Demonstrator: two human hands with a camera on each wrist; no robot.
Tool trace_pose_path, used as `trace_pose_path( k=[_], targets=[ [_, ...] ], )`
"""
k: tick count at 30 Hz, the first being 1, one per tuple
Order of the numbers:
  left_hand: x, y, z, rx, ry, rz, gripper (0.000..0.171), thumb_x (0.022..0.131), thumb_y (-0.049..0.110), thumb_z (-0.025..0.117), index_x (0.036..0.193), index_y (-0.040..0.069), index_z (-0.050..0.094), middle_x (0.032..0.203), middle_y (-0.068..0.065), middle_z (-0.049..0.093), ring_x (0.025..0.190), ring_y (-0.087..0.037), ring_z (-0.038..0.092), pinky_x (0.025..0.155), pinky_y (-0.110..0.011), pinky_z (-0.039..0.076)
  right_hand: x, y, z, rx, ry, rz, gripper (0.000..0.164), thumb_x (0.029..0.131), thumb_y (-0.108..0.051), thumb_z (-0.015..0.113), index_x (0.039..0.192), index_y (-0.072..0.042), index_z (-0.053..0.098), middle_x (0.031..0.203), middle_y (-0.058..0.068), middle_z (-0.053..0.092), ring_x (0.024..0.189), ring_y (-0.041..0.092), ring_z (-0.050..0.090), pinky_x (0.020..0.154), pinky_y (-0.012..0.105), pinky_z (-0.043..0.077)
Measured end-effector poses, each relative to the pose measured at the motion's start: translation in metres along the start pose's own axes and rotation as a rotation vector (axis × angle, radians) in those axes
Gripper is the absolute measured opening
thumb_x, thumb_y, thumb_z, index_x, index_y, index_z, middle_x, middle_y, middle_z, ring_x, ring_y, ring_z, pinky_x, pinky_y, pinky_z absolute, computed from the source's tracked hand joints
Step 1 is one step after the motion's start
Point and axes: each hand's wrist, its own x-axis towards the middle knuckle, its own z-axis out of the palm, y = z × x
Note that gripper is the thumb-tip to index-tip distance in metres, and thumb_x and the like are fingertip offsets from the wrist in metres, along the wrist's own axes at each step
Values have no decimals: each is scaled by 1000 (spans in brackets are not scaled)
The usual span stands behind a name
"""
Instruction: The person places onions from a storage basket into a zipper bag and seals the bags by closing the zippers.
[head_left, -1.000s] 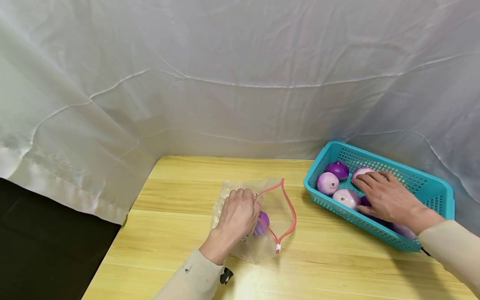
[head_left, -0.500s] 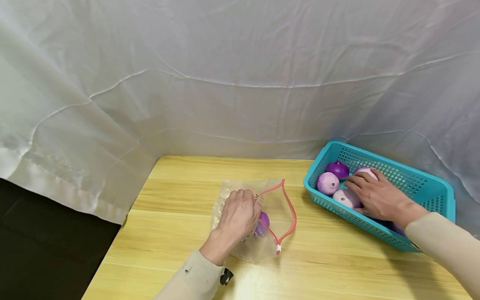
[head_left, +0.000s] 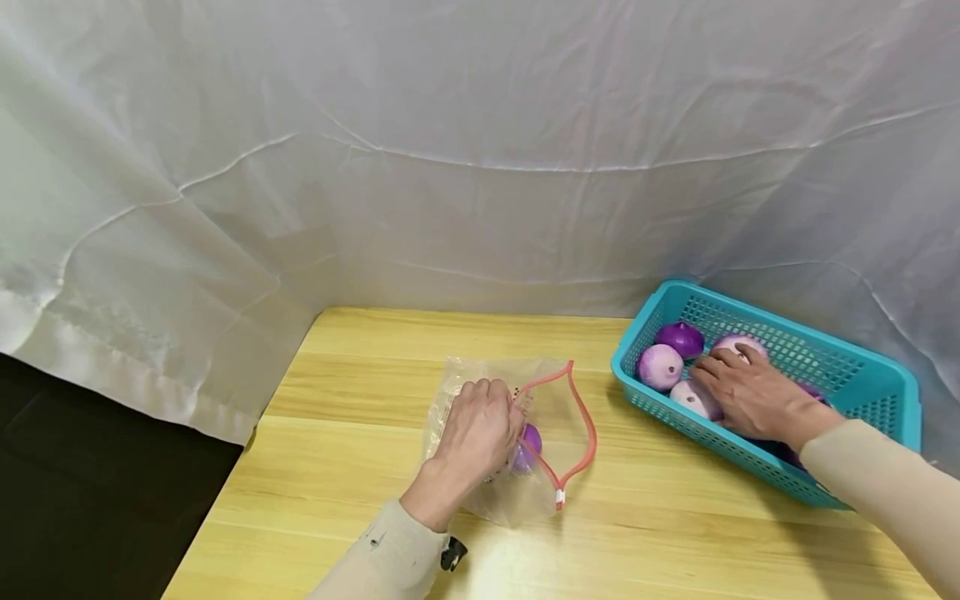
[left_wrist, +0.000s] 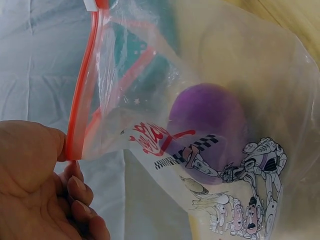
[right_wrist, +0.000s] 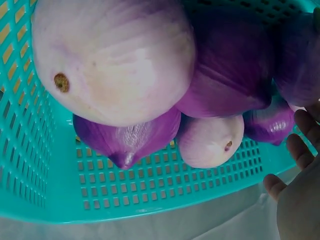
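My left hand (head_left: pixel 480 429) pinches the red-edged rim of a clear zip bag (left_wrist: pixel 300 150), thumb against fingers, as the left wrist view shows. Inside the bag lies a purple onion (left_wrist: pixel 207 125), partly covered by printed cartoon figures. In the head view the bag's mouth gapes toward the right. My right hand (head_left: pixel 742 396) is down in a turquoise basket (head_left: pixel 873 367), its spread fingers over a pale purple onion (head_left: pixel 693 400). Its fingertips (right_wrist: pixel 300 150) appear at the right edge of the right wrist view, close to a dark onion (right_wrist: pixel 300 65). The thumb is mostly hidden.
Several more onions share the basket, among them a deep purple one (head_left: pixel 680 340) and a paler one (head_left: pixel 660 367). A light wooden table (head_left: pixel 337 392) carries everything. Behind it hangs a pale grey cloth (head_left: pixel 480 167); dark floor (head_left: pixel 75 483) shows at left.
My right hand has shifted left within the basket, from the middle onions onto the pale front one. My left hand keeps its grip on the zip bag in the same place.
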Motion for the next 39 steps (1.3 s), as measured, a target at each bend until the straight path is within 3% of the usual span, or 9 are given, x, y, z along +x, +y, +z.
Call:
trace_pose_path(
  k=[5,10,17,24,32,39],
  targets=[
    [0,0,1,1,-2,-5,30,101,23,62,75,14,49,68,4,40,64,-18,38,63,-31,36,2,-3,2,8,-27,6,52,87,-25,77,132,-4,63,130,19,65,125,44,56,104,69,44],
    [0,-1,2,2,0,-8,31,101,24,62,76,14,49,68,4,40,64,-18,37,63,-31,34,3,-3,5,-10,2,-7,43,91,-20,71,129,-3,62,125,19,65,121,42,56,102,66,46],
    [-1,0,1,14,-2,-6,30,100,22,63,75,13,49,68,3,40,65,-18,37,63,-31,35,3,-1,7,-26,39,-15,58,87,-26,74,136,-1,54,128,21,59,121,43,54,103,65,46],
    [-1,0,1,32,-5,7,26,98,19,62,76,13,49,69,3,40,65,-18,38,64,-31,37,5,1,8,-44,108,-11,63,81,-33,78,129,-1,53,120,22,58,116,44,55,99,63,46],
    [-1,1,1,29,6,14,27,98,18,64,76,13,49,68,3,40,65,-18,38,64,-31,36,5,5,7,-69,153,14,85,73,-55,84,129,0,53,120,24,59,113,46,56,97,63,46],
    [0,1,0,24,-8,3,29,99,20,63,75,13,49,68,3,40,64,-18,38,63,-31,36,7,8,-3,-72,195,48,87,70,-55,85,128,1,52,118,26,59,107,46,56,91,62,47]
  ],
)
